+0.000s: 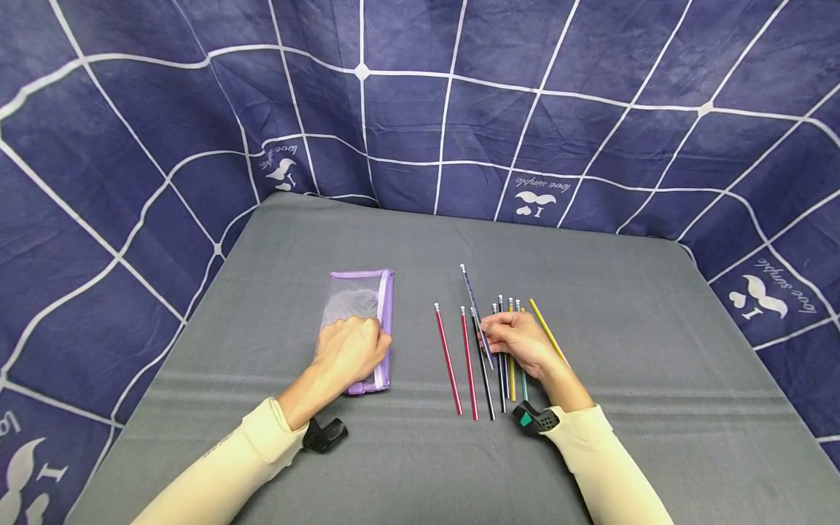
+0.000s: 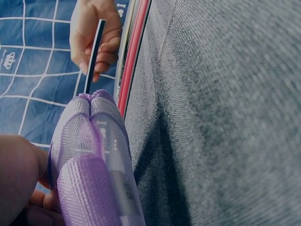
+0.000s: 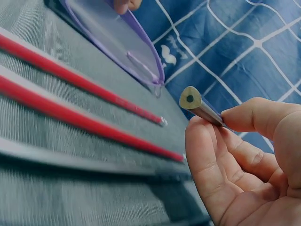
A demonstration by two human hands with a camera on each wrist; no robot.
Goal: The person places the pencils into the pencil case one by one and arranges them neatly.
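Note:
My left hand (image 1: 353, 348) grips a clear mesh zip pouch (image 1: 386, 299) with purple trim. In the left wrist view the thumb and fingers are at the side of the pouch (image 2: 87, 183), and its zipper edge faces the camera. Between thumb and fingertips, my right hand (image 1: 521, 343) pinches a dark blue pencil (image 1: 469, 290), tilted above the others. Its unsharpened end (image 3: 190, 98) points at the camera in the right wrist view. Beneath and beside the right hand lie several pencils, among them a black pencil (image 1: 484, 379), partly hidden by the hand.
Two red pencils (image 1: 449, 361) lie between the pouch and the right hand. A yellow pencil (image 1: 546, 327) lies to the right of that hand. The grey cloth surface (image 1: 420, 467) ends at a blue curtain (image 1: 499, 131) with white lines.

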